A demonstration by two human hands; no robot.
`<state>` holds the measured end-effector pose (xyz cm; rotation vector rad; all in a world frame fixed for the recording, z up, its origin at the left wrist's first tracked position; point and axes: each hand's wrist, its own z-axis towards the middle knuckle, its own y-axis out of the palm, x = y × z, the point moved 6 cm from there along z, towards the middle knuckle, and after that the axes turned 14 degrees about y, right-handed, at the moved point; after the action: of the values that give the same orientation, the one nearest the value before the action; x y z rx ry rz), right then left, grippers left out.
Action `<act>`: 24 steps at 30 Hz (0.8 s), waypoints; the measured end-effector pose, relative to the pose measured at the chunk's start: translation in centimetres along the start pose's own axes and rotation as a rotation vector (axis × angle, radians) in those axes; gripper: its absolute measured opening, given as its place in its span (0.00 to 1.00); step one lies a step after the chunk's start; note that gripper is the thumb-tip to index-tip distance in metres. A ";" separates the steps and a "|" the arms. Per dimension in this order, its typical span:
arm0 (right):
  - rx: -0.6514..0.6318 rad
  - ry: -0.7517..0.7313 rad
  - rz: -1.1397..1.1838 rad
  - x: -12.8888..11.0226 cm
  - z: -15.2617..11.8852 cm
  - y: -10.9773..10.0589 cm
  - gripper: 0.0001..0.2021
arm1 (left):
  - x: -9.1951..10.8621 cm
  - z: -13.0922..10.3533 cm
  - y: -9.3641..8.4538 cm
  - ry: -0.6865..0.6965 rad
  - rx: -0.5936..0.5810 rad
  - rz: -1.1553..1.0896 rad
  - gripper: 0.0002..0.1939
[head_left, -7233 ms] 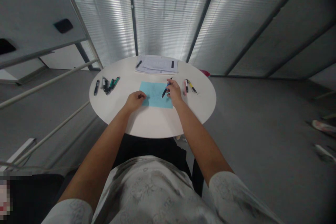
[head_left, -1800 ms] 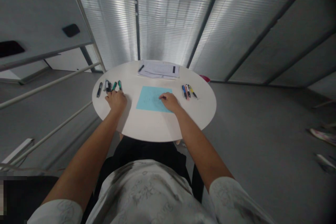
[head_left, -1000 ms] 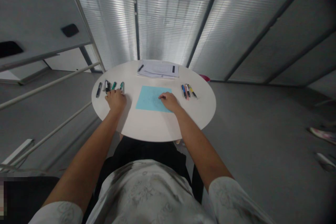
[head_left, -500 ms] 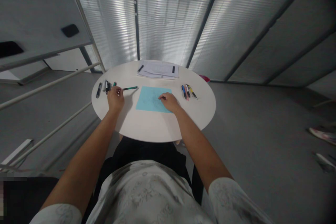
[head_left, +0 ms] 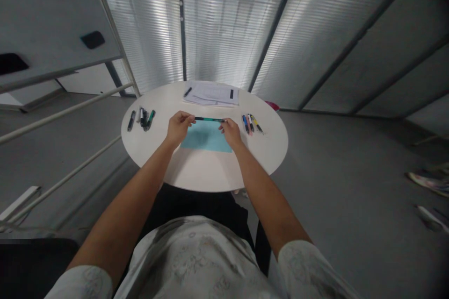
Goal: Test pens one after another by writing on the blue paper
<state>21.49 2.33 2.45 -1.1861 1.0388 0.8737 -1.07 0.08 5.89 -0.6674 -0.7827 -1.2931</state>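
Over far edge of blue sheet: green-and-black pen, crosswise, pinched at both ends. Left hand grips its dark end, fingers curled; right hand has thumb and fingers on opposite end. Left of blue sheet: green pen, dark pen farther out. Right of blue sheet: blue pen, yellow pen. Beyond blue sheet: paper stack.

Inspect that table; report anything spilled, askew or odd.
Nothing looks spilled or broken. The papers at the far side of the table look uneven, and one dark pen on them seems stray, apart from the left pens and right pens.
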 end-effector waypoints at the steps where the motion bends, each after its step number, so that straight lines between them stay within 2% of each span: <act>1: -0.006 0.038 0.080 0.0 0.1 -0.1 0.10 | 0.0 -0.2 0.8 -0.001 -0.030 -0.023 0.11; 4: -0.035 0.131 0.257 0.2 0.3 -0.2 0.09 | -1.0 -1.0 1.6 -0.030 -0.049 -0.055 0.11; 7: -0.103 0.224 0.332 0.8 0.5 0.1 0.09 | -2.6 -1.9 0.8 -0.083 -0.045 -0.043 0.11; 10: -0.166 0.244 0.343 1.2 0.5 0.5 0.11 | -3.5 -2.3 -0.2 -0.109 -0.011 -0.058 0.12; 15: -0.218 0.212 0.287 1.1 0.4 0.6 0.11 | -3.7 -2.2 -0.4 -0.115 -0.009 -0.065 0.12; 24: -0.230 0.232 0.307 1.3 0.3 0.7 0.11 | -3.9 -2.4 -0.5 -0.139 0.022 -0.065 0.11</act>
<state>21.25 2.75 1.07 -1.3656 1.3617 1.1375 -1.62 0.29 1.34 -0.7243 -0.9371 -1.3051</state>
